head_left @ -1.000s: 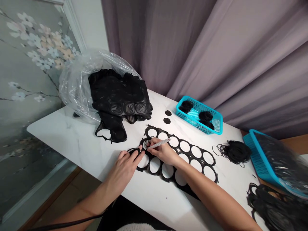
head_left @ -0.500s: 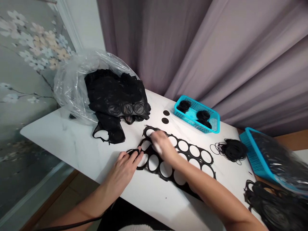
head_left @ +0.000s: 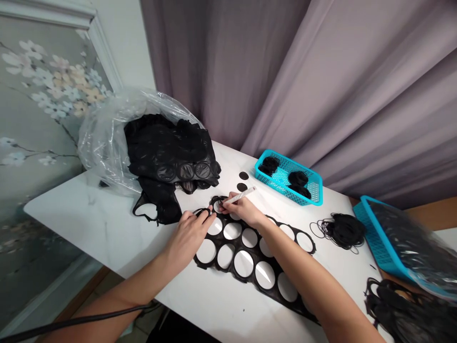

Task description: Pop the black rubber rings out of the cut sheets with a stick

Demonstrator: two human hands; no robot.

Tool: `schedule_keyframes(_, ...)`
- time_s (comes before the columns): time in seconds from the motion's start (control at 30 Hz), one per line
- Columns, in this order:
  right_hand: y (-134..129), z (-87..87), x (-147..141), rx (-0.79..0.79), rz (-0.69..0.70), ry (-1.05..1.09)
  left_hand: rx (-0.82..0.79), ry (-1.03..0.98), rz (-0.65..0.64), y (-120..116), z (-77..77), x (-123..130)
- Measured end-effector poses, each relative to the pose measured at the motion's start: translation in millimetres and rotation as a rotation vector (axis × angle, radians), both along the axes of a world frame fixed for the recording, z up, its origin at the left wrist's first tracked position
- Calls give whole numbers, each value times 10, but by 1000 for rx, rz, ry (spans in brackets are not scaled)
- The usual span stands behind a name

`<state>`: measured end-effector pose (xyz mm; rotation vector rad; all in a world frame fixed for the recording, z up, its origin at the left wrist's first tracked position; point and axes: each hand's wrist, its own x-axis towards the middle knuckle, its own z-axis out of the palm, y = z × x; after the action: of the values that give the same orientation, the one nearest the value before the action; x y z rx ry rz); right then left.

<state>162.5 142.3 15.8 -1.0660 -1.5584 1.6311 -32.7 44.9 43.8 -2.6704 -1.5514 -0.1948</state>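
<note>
From the head camera we see a flat black perforated sheet [head_left: 228, 242] with rows of round holes, lying on a white marble-look tabletop [head_left: 71, 209]. Our left hand [head_left: 187, 240] rests its fingers on a thin black strip [head_left: 202, 211] at the sheet's far end, though we cannot tell whether they grip it. Our right hand [head_left: 243, 209], close by but apart, pinches a slim white pen-like tool [head_left: 241, 195] at the ring just beside them. Most holes in this sheet look open, and two black discs [head_left: 243, 181] lie just beyond it. Past those discs sits a turquoise plastic basket [head_left: 293, 164] holding black coiled bundles [head_left: 298, 178]. Beyond the sheet's far end, a clear plastic bag [head_left: 103, 152] still holds a heap of black sheets [head_left: 160, 157] with discs in place, so much appears left. Compared with the earlier blur, our right hand has settled, and the pen-like tool shows again.
</note>
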Motion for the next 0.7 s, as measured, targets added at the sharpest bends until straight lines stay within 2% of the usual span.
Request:
schedule_keyframes(0.17, -56, -24, 11, 207, 114, -152, -8, 46, 0, 77, -132, 50)
schedule_keyframes(0.5, -47, 6, 5, 271, 115, -208, -56, 57, 28, 81, -136, 46)
schedule_keyframes(0.57, -99, -4, -27, 373, 102, -270, -67, 40, 27, 83, -139, 41)
schedule_keyframes(0.7, -163, -16, -72, 716, 121, -465, -88, 48, 34, 86, -141, 28)
